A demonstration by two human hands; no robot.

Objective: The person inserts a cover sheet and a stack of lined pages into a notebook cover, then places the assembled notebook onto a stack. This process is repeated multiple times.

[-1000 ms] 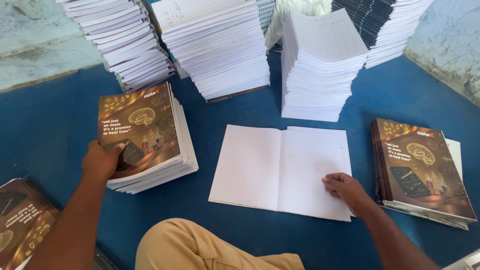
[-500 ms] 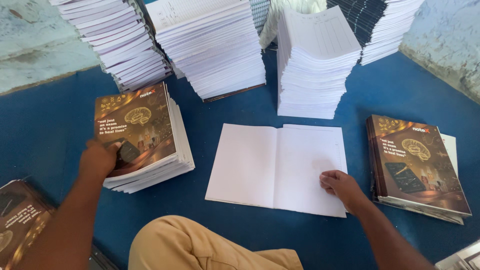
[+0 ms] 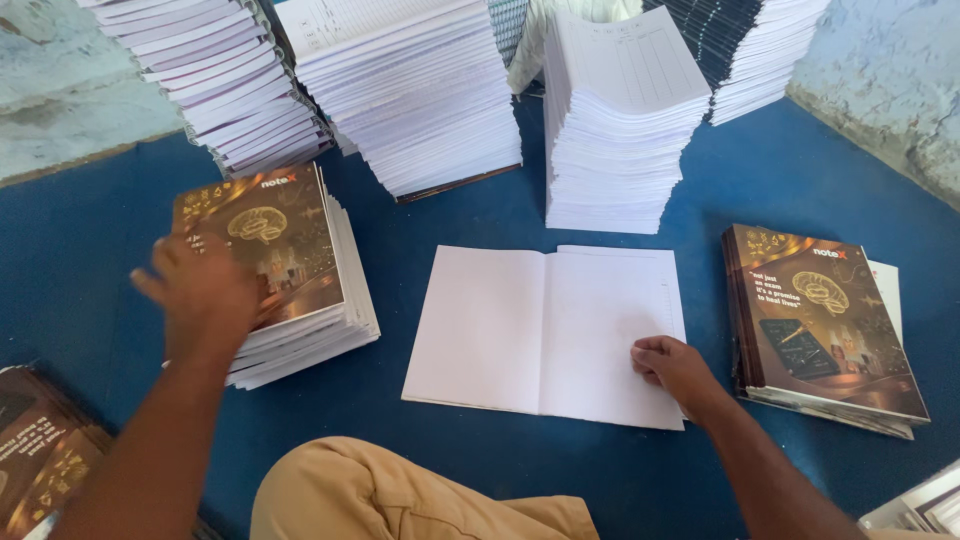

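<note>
Both hands work low over a blue floor covering [image 3: 90, 250]. Nearest the camera, a tan-trousered knee [image 3: 400, 495] pokes in from below. The right hand [image 3: 675, 368] rests with fingers loosely curled on the lower right corner of an open white booklet [image 3: 545, 330], whose smooth, blank pages lie flat with a crease down the middle; it grips nothing. The left hand [image 3: 205, 290], motion-blurred with fingers spread, lies on the glossy brown cover of the top notebook in a short stack [image 3: 290, 275]; whether it has hold of that cover cannot be told. A second, thinner stack of brown-covered notebooks [image 3: 820, 325] sits to the right, well apart from the booklet. Farther back stand tall, ragged-edged piles of white ruled sheets [image 3: 620, 120], against a rough pale wall [image 3: 60, 90].
</note>
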